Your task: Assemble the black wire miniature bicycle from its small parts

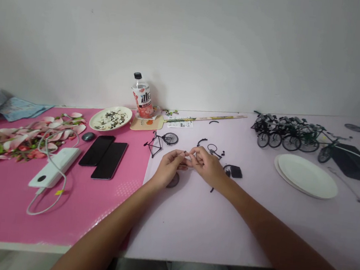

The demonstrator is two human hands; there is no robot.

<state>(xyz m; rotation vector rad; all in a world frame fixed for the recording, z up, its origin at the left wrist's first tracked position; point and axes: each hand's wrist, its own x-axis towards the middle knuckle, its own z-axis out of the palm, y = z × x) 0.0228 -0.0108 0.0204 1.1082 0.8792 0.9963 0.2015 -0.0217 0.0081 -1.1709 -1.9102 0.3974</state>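
My left hand and my right hand meet above the pale table, fingertips pinched together around a small dark piece that is too small to name. Just left of them lies a black miniature bicycle frame with a spoked wheel at its end. Another small wheel is partly hidden under my left hand. Beyond my right hand are loose black bicycle parts: a ring-shaped piece, a curved strip and a flat dark block.
Assembled miniature bicycles stand in a row at the back right, near stacked white plates and a black box. At left are a bottle, a plate of small pieces, two phones, a power bank and artificial petals.
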